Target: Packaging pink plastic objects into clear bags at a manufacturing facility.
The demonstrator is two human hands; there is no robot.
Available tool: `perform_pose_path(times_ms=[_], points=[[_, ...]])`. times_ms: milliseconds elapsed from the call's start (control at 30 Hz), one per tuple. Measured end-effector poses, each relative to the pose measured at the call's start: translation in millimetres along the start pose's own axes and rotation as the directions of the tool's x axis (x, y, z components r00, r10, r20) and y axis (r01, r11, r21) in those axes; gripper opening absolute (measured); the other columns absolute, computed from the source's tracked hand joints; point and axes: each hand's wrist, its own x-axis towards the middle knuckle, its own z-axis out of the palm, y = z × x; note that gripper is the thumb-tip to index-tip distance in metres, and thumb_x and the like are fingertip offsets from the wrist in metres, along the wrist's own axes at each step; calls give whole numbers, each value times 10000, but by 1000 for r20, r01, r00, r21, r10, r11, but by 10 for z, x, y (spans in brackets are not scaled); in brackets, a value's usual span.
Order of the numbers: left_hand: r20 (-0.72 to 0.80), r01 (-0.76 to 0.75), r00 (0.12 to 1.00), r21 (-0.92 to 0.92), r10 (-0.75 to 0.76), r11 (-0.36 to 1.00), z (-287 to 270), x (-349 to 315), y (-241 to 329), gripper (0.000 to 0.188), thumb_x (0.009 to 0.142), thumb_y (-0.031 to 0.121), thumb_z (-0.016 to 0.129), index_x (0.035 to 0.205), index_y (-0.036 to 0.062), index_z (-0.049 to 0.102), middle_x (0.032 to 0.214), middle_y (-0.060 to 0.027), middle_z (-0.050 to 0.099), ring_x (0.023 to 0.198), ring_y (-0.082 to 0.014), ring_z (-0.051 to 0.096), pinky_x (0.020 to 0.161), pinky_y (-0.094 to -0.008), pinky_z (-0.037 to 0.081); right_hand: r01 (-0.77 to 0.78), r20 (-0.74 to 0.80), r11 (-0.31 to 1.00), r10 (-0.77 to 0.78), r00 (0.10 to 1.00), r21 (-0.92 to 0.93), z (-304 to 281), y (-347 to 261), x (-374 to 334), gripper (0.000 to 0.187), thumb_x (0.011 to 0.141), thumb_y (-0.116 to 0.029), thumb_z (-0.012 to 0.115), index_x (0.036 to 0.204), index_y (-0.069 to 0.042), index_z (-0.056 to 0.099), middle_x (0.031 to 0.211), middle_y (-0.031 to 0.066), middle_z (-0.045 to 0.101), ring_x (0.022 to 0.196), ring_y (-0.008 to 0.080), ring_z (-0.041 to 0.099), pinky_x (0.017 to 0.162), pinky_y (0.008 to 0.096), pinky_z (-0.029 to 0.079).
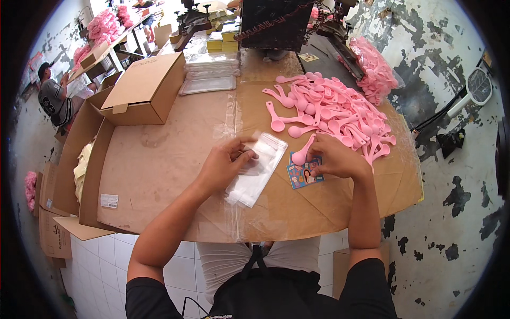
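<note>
My left hand [226, 164] is closed on a clear plastic bag [257, 173], its thumb and fingers at the upper left edge. The bag lies slanted over the table's middle, and I cannot tell whether it is one or a stack. To its right, my right hand [342, 158] has its fingers curled at the handle of a pink measuring spoon [300, 155]. That spoon is over a few small blue printed cards [304, 177], with my right thumb against them. Just beyond my right hand spreads a large heap of pink measuring spoons [340, 109].
An open-sided carton [103, 154] and a closed cardboard box [143, 87] stand at the left. Stacks of clear bags [210, 74] lie at the back, near a black box-shaped machine [271, 26]. A pink bagged bundle [374, 72] sits back right. Another person [56, 95] is far left.
</note>
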Motion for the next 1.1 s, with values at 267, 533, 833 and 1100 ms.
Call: perform_pose_path(times_ms=[267,533,833,1100], points=[[-31,-243,964,289,263,926,21,-30,33,594,1040,74,535,1564,17,262,1077,-121,744,996,-154,703,926,-304,503,-87,78,874,57,995,477,-100,35,37,159,854,-20,753,955,-30,631,1029,31,639,897,123,628,743,286,508],[33,-205,979,279,204,938,26,-59,85,603,1051,82,491,1592,91,223,1137,-156,737,1031,-192,699,941,-340,500,169,-76,918,-151,986,358,242,-403,326,294,961,-64,651,1253,-37,653,1119,83,642,1022,197,630,901,352,509],[-101,-319,914,421,393,849,-156,-73,210,594,1044,64,478,1585,90,234,1146,-170,735,1002,-252,729,932,-371,523,89,-64,994,-86,994,59,496,-442,371,313,959,-143,593,1255,-89,678,1136,131,630,951,346,659,832,430,528],[-67,-366,930,-105,361,924,-222,-105,315,622,1057,51,467,1590,65,146,1011,-196,731,897,-217,732,812,-334,574,35,-79,950,-11,997,312,329,-410,362,282,919,-130,661,1193,-65,674,968,115,617,889,248,636,815,393,519]])
